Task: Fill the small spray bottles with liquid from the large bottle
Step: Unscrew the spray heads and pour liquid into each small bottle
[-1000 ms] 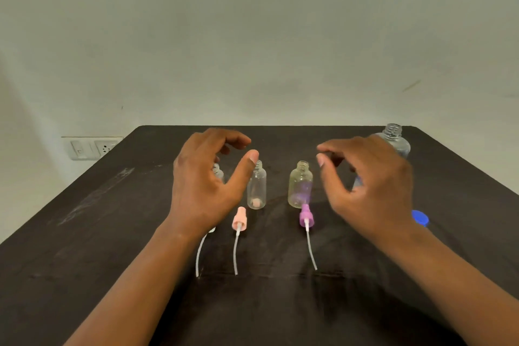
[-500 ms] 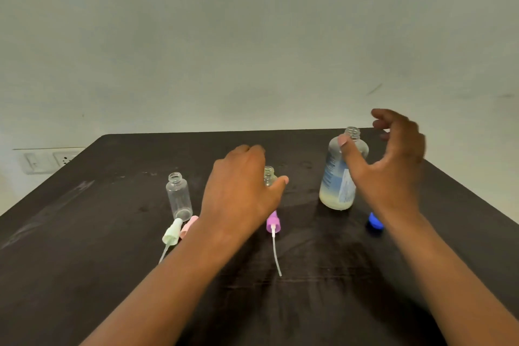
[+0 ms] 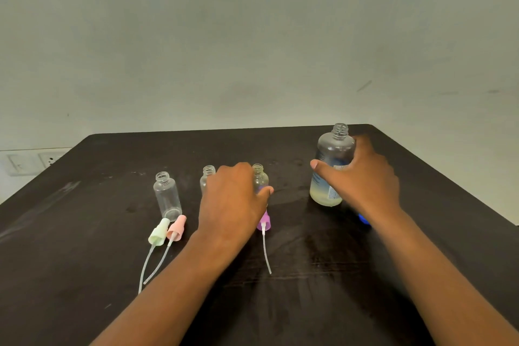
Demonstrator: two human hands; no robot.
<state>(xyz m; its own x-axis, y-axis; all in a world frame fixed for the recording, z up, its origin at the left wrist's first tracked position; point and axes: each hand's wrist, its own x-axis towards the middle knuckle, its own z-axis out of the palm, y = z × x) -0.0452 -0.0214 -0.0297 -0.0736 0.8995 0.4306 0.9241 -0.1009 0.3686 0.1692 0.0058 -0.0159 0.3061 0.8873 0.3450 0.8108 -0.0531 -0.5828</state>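
On the dark worktop, the large clear plastic bottle stands upright and uncapped at about two o'clock from the middle, with a shallow layer of pale yellowish liquid in its base and a printed label on its side. The right hand has its grip curled round this bottle's body, thumb across the front. At twelve o'clock the left hand wraps a small clear spray bottle with a purple tint, open at the neck; whether it holds any liquid cannot be told. Behind that hand's knuckles a second small clear bottle shows only its neck and shoulder. At ten o'clock a third small clear bottle stands open and looks empty. Just in front of it lie a pale green spray cap and a pink spray cap, touching, their dip tubes trailing towards six o'clock. A purple spray cap lies below the left thumb. A blue cap peeks out under the right wrist. The large bottle stands near the worktop's far edge; bare surface spreads at nine and six o'clock.
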